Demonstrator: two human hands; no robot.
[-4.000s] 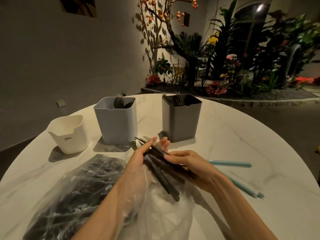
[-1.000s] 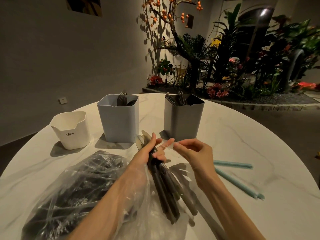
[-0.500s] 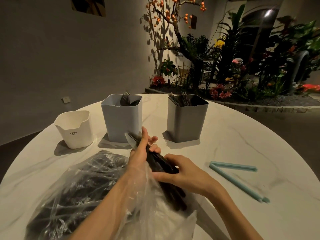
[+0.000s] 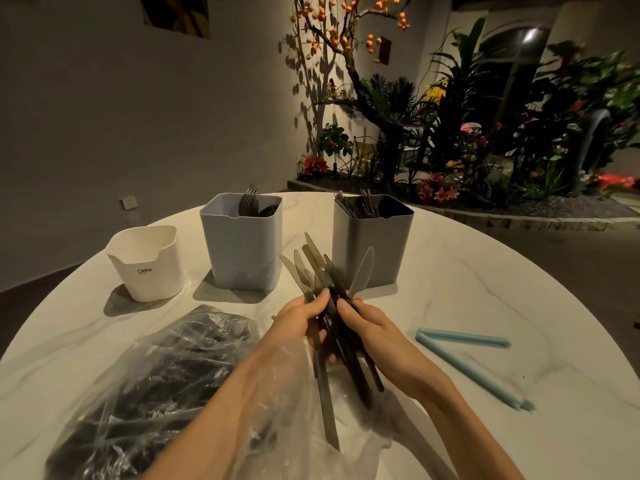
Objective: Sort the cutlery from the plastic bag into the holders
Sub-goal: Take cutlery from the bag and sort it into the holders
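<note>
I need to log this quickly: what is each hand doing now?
Left hand: grips the bundle of knives.
Right hand: grips the same bundle from the other side.

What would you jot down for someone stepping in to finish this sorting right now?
Left hand and right hand both grip one bunch of knives, blades fanned upward, above the plastic bag.
Holders stand in a row behind: the white holder on the left shows nothing inside from here, the light blue holder has forks, the grey holder has cutlery that looks like knives.
Done: some pieces are in two holders.
Left: probably drop this bunch into the grey holder, then sort the dark cutlery remaining in the bag.
</note>
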